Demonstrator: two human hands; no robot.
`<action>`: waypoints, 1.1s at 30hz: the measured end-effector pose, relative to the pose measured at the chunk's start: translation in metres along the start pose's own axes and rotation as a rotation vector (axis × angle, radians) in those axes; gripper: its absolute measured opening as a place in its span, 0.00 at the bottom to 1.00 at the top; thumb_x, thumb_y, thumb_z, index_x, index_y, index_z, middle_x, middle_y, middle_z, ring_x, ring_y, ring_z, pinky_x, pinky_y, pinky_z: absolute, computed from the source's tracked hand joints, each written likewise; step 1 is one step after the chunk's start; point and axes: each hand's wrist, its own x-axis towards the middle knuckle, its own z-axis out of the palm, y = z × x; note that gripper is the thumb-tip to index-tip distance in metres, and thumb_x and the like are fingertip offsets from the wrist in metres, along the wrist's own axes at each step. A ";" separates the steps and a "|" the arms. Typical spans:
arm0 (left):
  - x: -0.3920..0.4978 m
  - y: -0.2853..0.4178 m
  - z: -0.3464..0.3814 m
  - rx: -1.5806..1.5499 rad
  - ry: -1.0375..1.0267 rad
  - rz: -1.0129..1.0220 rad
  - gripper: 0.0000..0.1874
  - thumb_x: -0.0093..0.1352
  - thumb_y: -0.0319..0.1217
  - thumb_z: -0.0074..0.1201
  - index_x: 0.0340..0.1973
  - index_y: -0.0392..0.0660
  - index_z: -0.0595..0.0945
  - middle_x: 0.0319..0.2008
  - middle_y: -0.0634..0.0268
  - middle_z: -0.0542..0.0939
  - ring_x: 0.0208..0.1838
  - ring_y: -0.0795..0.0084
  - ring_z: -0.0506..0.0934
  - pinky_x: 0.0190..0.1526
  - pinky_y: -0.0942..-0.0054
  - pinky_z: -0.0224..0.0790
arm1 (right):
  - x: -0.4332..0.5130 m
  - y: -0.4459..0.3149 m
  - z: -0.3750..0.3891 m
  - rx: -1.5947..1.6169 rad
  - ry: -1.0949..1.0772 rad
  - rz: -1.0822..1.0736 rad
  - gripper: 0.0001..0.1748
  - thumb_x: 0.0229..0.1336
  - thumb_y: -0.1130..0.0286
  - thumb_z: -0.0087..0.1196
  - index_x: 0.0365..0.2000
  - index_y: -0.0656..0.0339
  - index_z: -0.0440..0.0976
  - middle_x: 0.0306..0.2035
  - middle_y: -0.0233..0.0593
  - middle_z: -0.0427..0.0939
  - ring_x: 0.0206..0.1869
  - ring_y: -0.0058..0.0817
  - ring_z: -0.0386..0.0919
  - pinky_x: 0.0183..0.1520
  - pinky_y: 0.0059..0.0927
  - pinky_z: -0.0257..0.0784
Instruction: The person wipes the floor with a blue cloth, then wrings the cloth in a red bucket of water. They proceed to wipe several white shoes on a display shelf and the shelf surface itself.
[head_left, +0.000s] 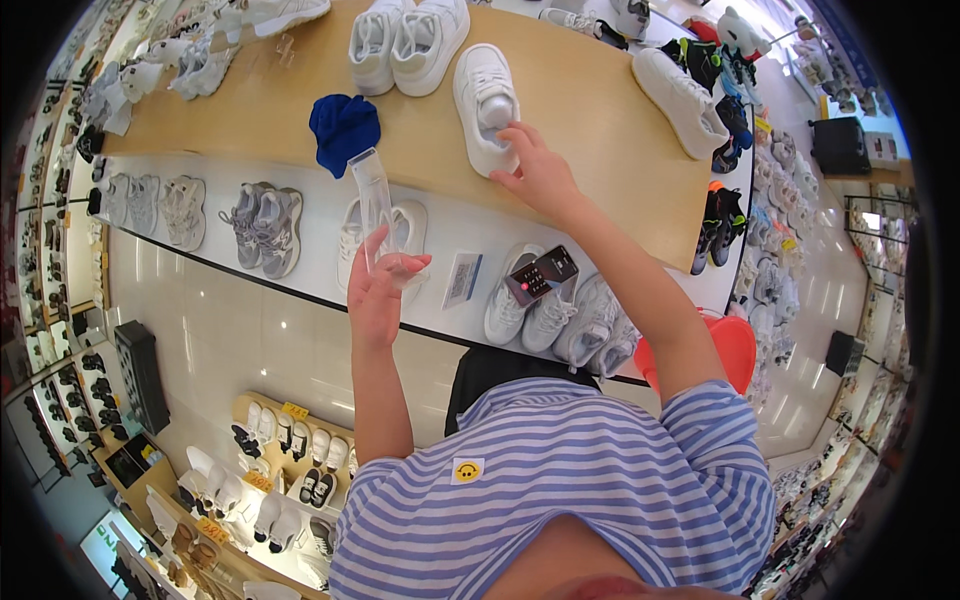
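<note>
My left hand holds a clear plastic shoe stand by its lower end, above the lower white shelf. With thumb and fingers at its heel opening, my right hand touches a white sneaker on the wooden display top; whether it grips the shoe I cannot tell. A rounded whitish piece sits inside that shoe. A crumpled blue cloth lies near the table's edge, just beyond the stand's top. Behind it stands a pair of white sneakers. Another white sneaker lies at the right.
On the lower shelf are grey sneakers, a printed card and pale sneakers with a smartphone over them. A red stool or bucket stands by my right arm. Shoe racks line the floor behind me.
</note>
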 end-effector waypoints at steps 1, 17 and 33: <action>-0.006 0.000 -0.005 0.030 -0.018 0.013 0.37 0.66 0.37 0.53 0.63 0.31 0.55 0.35 0.55 0.79 0.47 0.59 0.77 0.56 0.57 0.63 | -0.011 0.000 0.000 0.049 0.019 0.026 0.18 0.51 0.62 0.58 0.40 0.60 0.69 0.41 0.39 0.74 0.31 0.35 0.77 0.34 0.37 0.72; -0.086 0.028 -0.084 0.132 0.359 0.100 0.32 0.60 0.15 0.49 0.61 0.36 0.61 0.32 0.59 0.80 0.41 0.67 0.79 0.51 0.66 0.67 | -0.133 -0.003 0.075 0.297 -0.332 0.189 0.12 0.54 0.69 0.53 0.39 0.64 0.72 0.35 0.42 0.79 0.35 0.33 0.78 0.39 0.32 0.73; -0.119 0.039 -0.067 0.433 0.228 0.037 0.11 0.64 0.17 0.49 0.40 0.42 0.69 0.33 0.59 0.80 0.38 0.74 0.77 0.39 0.78 0.67 | 0.157 -0.062 0.223 0.128 0.069 0.266 0.31 0.45 0.67 0.62 0.50 0.69 0.67 0.45 0.50 0.77 0.47 0.41 0.76 0.51 0.35 0.70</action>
